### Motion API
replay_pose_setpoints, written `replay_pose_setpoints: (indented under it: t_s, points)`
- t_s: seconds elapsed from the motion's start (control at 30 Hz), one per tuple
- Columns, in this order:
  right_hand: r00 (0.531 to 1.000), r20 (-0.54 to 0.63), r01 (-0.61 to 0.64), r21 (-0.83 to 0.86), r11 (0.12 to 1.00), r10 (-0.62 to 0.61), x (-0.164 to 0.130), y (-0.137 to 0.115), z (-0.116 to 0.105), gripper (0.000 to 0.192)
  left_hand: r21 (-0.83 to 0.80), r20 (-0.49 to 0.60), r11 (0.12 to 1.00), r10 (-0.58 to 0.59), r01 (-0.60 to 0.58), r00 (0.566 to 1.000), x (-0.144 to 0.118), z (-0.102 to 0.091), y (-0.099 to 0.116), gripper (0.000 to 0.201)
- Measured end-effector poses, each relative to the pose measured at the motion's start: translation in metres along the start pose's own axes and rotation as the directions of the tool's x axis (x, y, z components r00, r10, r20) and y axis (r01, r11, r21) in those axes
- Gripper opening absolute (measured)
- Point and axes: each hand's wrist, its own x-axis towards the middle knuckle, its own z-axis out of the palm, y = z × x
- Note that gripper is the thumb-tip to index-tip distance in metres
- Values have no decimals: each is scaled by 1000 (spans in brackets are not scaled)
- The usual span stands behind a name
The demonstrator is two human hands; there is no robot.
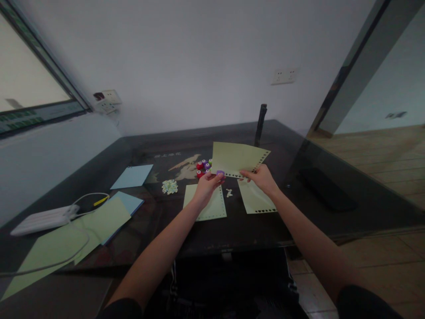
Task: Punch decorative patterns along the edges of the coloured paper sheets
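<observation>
The left hand (206, 188) curls closed on a purple craft punch (220, 173) at the near-left corner of a pale green sheet (235, 157), raised above the dark table (245, 230); the right hand (263, 180) pinches the sheet's near edge between thumb and fingers.

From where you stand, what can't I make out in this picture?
In the head view:
Purple craft punch: partly covered by the left hand.
Other craft punches: some partly behind the raised green sheet.
Lower right sheet: a corner hidden by the right forearm.
Piled paper cutouts: shapes too small.
</observation>
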Motion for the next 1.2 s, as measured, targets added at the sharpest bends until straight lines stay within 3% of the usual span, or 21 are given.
replay_pose_setpoints:
  t_s: [1.2]
  points:
    - [1000, 1, -8, -61, 998, 8, -2, -4, 1, 30, 85, -20, 996, 9, -7, 1000, 0, -2, 0, 30]
